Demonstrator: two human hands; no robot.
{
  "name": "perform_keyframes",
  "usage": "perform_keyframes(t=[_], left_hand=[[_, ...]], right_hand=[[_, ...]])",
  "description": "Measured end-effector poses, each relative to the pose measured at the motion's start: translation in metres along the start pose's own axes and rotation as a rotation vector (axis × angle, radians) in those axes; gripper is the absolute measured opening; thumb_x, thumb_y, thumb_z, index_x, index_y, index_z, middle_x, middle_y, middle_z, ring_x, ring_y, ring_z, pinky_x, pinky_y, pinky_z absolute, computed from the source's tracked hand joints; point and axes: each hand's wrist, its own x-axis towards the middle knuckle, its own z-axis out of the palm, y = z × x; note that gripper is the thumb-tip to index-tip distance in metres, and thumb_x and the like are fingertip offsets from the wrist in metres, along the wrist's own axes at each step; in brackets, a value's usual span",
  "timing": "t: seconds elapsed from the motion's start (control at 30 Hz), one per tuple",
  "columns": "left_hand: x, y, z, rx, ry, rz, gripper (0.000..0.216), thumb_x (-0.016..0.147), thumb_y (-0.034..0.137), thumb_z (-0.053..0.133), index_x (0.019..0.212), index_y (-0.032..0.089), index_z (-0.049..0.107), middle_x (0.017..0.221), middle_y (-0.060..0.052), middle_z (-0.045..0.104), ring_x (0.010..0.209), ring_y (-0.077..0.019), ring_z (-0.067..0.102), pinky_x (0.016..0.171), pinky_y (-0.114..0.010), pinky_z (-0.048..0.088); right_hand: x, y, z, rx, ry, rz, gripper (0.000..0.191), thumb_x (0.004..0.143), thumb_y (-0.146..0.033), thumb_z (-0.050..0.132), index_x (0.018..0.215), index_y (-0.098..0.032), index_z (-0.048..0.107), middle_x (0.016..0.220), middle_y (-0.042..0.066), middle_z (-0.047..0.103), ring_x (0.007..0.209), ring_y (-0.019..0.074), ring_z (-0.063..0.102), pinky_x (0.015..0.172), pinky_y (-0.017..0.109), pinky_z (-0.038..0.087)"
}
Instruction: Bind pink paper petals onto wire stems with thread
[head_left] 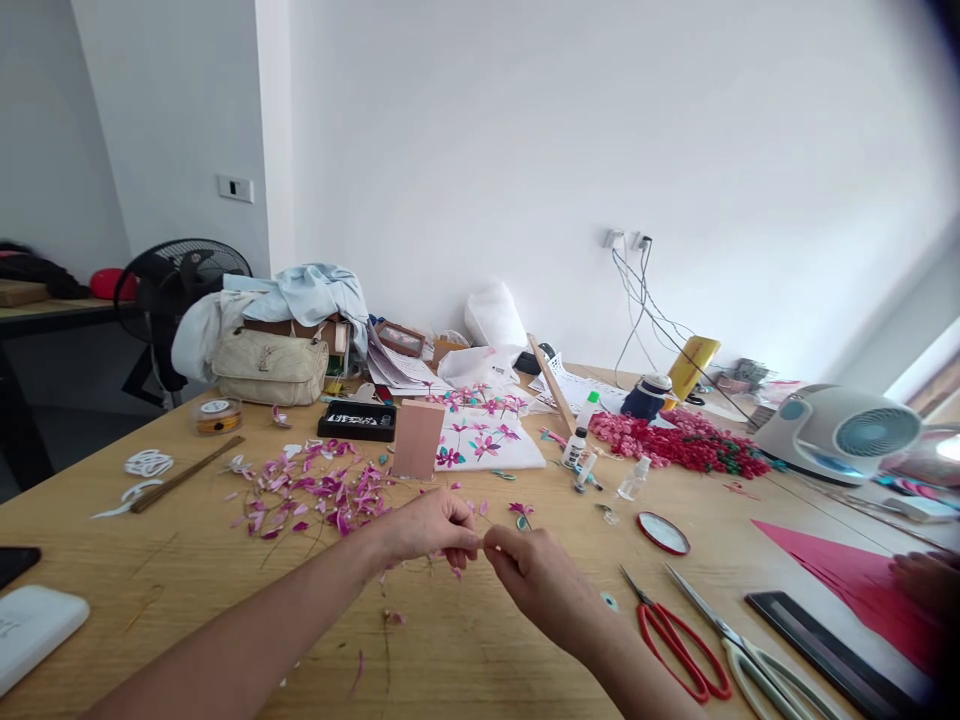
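Note:
Over the middle of the table, my left hand (pixel 436 527) and my right hand (pixel 534 578) meet fingertip to fingertip. Both are closed in a pinch. Whatever lies between the fingers is too small to make out. Just beyond them a dark pink flower (pixel 520 509) rests on the tabletop. A loose heap of pink-purple petals (pixel 337 490) on thin stems spreads to the left of my left hand. Behind the hands stands a pinkish upright block (pixel 417 440). Beside it, finished-looking pink and teal flowers (pixel 486 446) lie on a white sheet (pixel 525 452).
At right lie red-handled scissors (pixel 679 640), cream-handled scissors (pixel 757 660), a black ruler-like strip (pixel 825 650) and red sheets (pixel 840 580), with another person's hand (pixel 926 580) at the edge. Small bottles (pixel 576 448), red flower bunches (pixel 675 440) and a white fan (pixel 836 435) stand farther back.

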Motion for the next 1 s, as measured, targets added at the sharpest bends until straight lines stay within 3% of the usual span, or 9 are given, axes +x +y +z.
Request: perform_keyframes(t=[0.33,0.47,0.73,1.0], left_hand=[[0.003,-0.008,-0.015,-0.078,-0.055,-0.004,0.025,0.062,0.036,0.065,0.058,0.012,0.058,0.053,0.001,0.056,0.052,-0.0097,0.054,0.051,-0.021,0.04],[0.002,-0.005,-0.027,-0.061,-0.051,-0.006,0.019,0.06,0.03,0.064,0.061,0.013,0.056,0.054,0.002,0.054,0.051,-0.0099,0.052,0.05,-0.022,0.04],[0.002,-0.007,-0.051,0.025,0.126,0.043,0.015,0.058,0.024,0.062,0.067,0.013,0.056,0.06,0.002,0.054,0.056,-0.0107,0.052,0.052,-0.023,0.042],[0.009,-0.011,-0.046,0.04,0.272,0.073,0.013,0.059,0.023,0.06,0.064,0.013,0.053,0.057,0.003,0.052,0.053,-0.0106,0.049,0.051,-0.023,0.039]], right_hand=[[0.006,0.002,0.018,-0.019,0.064,0.028,0.027,0.087,-0.021,0.034,0.069,-0.019,0.054,0.057,0.0,0.057,0.053,0.0122,0.05,0.05,0.021,0.027],[0.019,0.007,0.025,-0.012,0.132,-0.008,0.025,0.086,-0.02,0.035,0.07,-0.019,0.054,0.059,0.0,0.057,0.055,0.0127,0.051,0.051,0.021,0.026],[0.056,0.006,0.032,0.051,0.225,-0.065,0.024,0.084,-0.019,0.039,0.065,-0.018,0.053,0.054,-0.001,0.053,0.05,0.0113,0.046,0.049,0.02,0.024],[0.062,0.02,0.058,0.155,0.374,-0.077,0.025,0.085,-0.023,0.037,0.069,-0.018,0.055,0.053,0.001,0.055,0.05,0.0129,0.05,0.05,0.02,0.03]])
